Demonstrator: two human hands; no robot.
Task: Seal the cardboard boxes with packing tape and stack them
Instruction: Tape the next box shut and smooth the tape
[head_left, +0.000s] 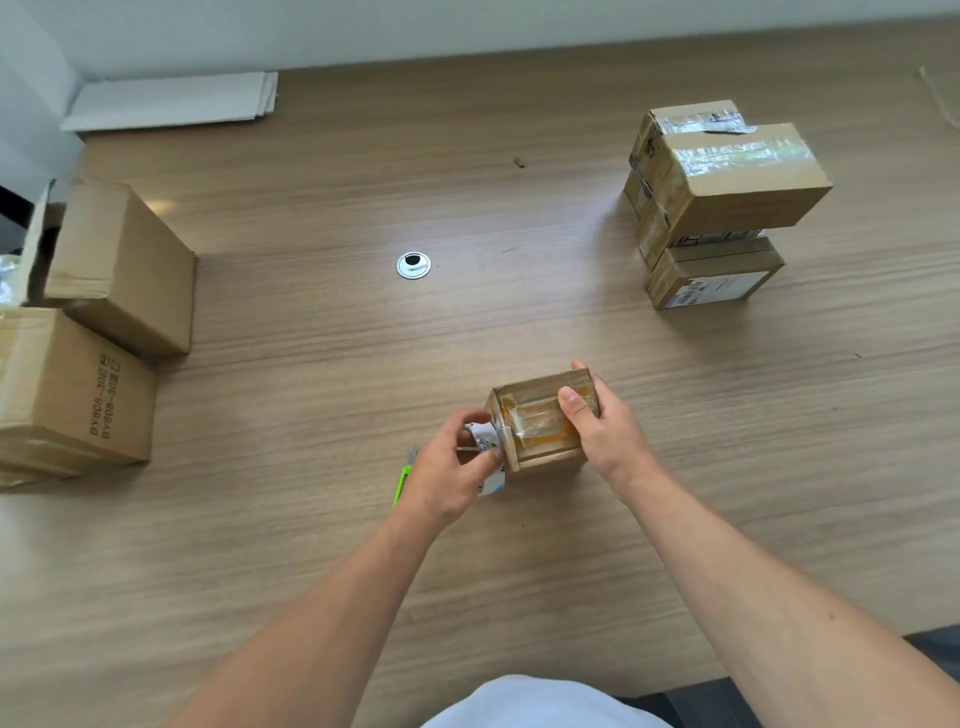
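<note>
A small cardboard box (545, 457), its top already glossy with packing tape (537, 415), is held near the front middle of the counter (519, 571). Its right end is gripped by the right hand (605, 434), fingers curled round it and thumb pressed on the tape. A white printed item (492, 480) at its left end, of unclear nature, is pinched by the left hand (452, 467). Tape may be wrinkled if the box slips. A green utility knife (402, 478) just beneath the left hand could be knocked. The stack of sealed boxes (727, 197) toward the far right sits askew and might be toppled. Unsealed boxes (104, 312) wait at the left edge.
</note>
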